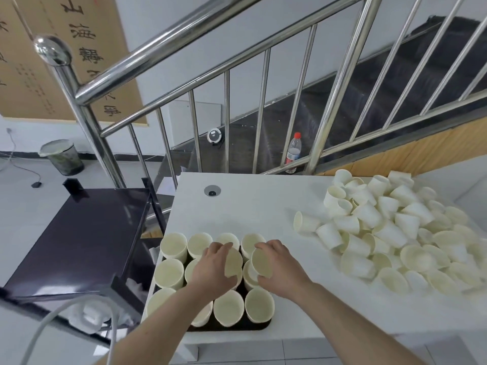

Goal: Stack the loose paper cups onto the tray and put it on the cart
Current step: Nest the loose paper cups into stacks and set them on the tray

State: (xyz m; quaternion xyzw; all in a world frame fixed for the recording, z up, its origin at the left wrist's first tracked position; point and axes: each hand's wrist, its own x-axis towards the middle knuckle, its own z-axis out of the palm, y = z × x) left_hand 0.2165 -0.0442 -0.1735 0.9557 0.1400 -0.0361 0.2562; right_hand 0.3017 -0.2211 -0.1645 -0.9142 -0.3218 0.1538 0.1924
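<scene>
Over the dark tray (pixel 259 328) of upright cups at 6 o'clock, the left hand (pixel 210 270) grasps one paper cup (pixel 233 262) and the right hand (pixel 282 270) grasps another cup (pixel 261 262); loose cups (pixel 390 233) heap at 3 o'clock, the cart (pixel 76 243) stands at 9 o'clock

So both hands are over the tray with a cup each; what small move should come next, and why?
Probably lower each cup into the stack beneath it. The left hand and right hand each hold a tilted cup above the tray, and the loose pile is still large.
</scene>
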